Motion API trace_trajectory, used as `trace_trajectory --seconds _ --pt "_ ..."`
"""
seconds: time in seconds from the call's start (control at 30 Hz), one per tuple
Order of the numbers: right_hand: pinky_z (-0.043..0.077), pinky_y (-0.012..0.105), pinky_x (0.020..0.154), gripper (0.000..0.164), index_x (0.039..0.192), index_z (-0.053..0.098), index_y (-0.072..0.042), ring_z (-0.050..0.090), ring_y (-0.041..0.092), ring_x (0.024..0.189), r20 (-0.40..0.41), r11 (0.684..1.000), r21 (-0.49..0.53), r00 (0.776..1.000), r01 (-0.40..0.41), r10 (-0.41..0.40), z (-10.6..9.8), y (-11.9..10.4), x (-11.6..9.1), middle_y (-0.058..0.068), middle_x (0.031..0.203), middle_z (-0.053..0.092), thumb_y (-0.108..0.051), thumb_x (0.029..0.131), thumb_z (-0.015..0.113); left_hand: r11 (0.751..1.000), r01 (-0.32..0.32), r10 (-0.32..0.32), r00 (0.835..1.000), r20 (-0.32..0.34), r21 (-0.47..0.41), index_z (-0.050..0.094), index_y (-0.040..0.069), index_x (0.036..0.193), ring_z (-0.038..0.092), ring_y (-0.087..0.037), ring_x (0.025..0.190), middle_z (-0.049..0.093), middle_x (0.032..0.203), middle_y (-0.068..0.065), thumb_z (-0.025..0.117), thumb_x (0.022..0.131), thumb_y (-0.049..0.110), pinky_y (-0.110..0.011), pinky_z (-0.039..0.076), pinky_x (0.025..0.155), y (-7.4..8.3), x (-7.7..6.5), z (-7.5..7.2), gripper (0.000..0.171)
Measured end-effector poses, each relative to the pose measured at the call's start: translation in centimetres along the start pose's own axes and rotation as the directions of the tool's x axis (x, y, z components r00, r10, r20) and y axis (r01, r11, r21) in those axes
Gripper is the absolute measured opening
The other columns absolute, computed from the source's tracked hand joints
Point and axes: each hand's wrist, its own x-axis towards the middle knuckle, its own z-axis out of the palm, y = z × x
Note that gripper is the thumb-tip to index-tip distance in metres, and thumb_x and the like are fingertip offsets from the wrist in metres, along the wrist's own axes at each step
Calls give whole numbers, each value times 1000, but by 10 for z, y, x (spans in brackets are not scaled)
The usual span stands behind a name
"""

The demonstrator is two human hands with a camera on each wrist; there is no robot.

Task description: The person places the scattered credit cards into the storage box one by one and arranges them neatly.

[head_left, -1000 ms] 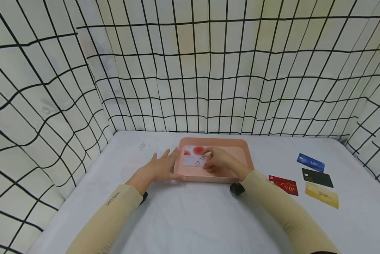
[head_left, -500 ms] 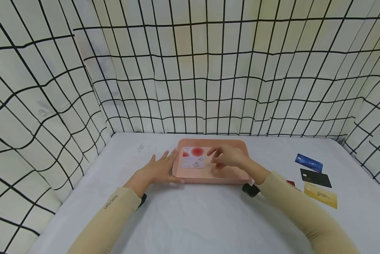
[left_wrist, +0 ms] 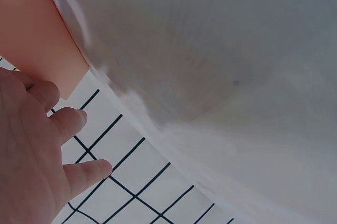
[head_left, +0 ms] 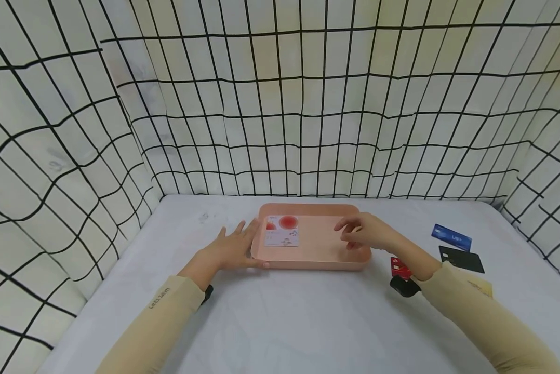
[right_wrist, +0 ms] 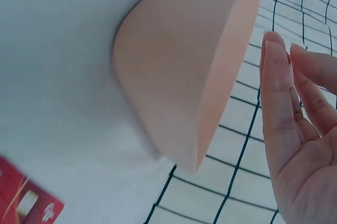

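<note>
A shallow pink tray [head_left: 327, 265] lies on the white table, with a white card [head_left: 281, 231] printed with red circles flat in its left half. My left hand [head_left: 230, 248] rests at the tray's left side, fingers spread along the rim and thumb at the front corner; the left wrist view shows the fingers beside the tray wall [left_wrist: 45, 34]. Over the tray's right end hovers my right hand [head_left: 369, 232], fingers loosely bent and holding nothing. In the right wrist view that hand [right_wrist: 303, 124] is beside the tray wall [right_wrist: 163, 61], nothing between thumb and fingers.
Right of the tray lie a blue card [head_left: 451, 237], a black card [head_left: 462, 259], a yellow card [head_left: 481, 284] and a red card [head_left: 399, 268]. My right forearm partly covers the red and yellow ones. Black netting [head_left: 301, 114] over white cloth surrounds the table.
My right hand has moved right, away from the white card to the tray's right end. The card stays put in the tray. My left hand keeps its place at the left rim.
</note>
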Motion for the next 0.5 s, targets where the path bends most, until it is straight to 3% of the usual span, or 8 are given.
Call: trace_trajectory --seconds 0.27,0.5 --pt "62 35 77 30 126 64 9 68 22 82 -25 1000 6 999 -30 30 -20 17 -22 18 102 65 -6 100 64 1000 4 -4 1000 1 4 5 4 164 10 -38 156 13 170 -14 66 83 76 -70 5 118 -1 -2 -1 125" --pt "62 37 79 31 126 65 6 69 24 86 -16 999 -5 999 -44 44 -33 40 -41 11 100 66 -11 100 66 1000 -7 7 1000 -2 -3 5 4 165 10 -39 155 13 170 -14 66 84 75 -71 6 117 -2 -1 -1 124"
